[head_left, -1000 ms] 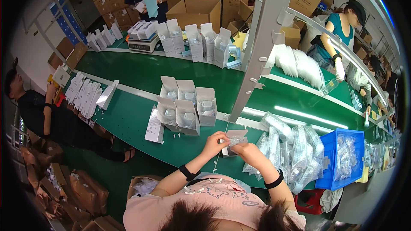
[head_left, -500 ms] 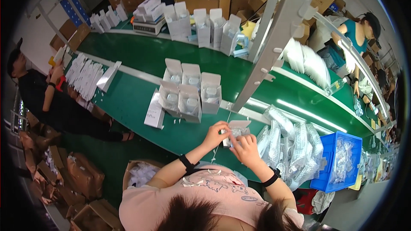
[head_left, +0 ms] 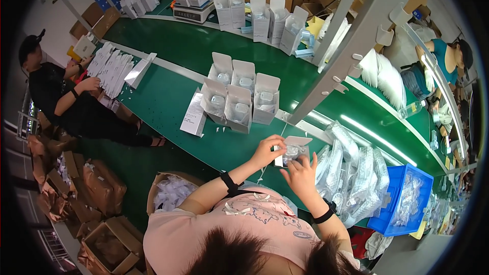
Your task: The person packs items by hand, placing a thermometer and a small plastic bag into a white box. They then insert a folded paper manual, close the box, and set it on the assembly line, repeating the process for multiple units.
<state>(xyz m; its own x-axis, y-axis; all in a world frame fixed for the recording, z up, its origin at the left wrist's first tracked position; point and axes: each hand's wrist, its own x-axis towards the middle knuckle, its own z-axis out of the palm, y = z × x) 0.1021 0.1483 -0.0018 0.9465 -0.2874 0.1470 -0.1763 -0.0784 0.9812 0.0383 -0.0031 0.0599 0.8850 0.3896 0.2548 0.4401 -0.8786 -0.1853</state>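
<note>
In front of me a small white box [head_left: 306, 150] stands on the green bench with its flap up, and a clear-wrapped item [head_left: 294, 151] shows in its opening. Curled over the box's left side, my left hand [head_left: 266, 153] holds it. My right hand [head_left: 301, 177] is at the near right side, fingers spread, some fingertips at the opening and partly hidden. Farther off, several open white boxes [head_left: 239, 112] stand in a cluster, each with a clear-wrapped item inside. Beside them lies a closed white carton [head_left: 194, 115].
Silvery bubble-wrap pouches [head_left: 359, 178] lie right of my hands, beside a blue bin [head_left: 376, 222] of clear bags. A grey metal post [head_left: 331, 81] rises beyond. At left a person in black [head_left: 48, 79] stands by stacked white cartons [head_left: 109, 71]. Another person [head_left: 443, 58] works at far right.
My hands have moved apart; the left now grips the box edge and the right fingers have spread. The whole view has shifted. The person in black has lowered a hand to the stacked cartons.
</note>
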